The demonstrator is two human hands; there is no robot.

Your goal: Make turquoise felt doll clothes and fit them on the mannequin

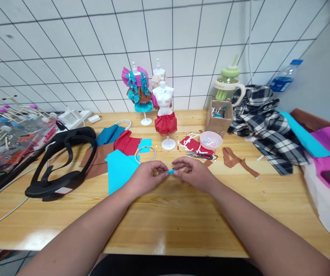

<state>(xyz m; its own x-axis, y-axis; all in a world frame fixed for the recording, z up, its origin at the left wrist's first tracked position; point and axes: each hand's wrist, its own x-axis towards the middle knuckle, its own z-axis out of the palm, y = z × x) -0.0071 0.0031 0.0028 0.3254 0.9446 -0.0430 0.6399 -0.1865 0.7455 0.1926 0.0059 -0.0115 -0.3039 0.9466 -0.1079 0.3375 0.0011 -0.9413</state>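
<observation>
My left hand and my right hand meet over the middle of the wooden table. Both pinch a small blue paper piece between their fingertips. Just left of my left hand lies a large blue paper sheet with a ring of tape behind it. Scissors lie behind my right hand. A white doll mannequin in a red skirt stands further back.
A black head strap and cables lie at the left. Red, brown and teal paper sheets, a pink bowl, a cardboard box, a green cup, plaid cloth and coloured paper fill the back and right.
</observation>
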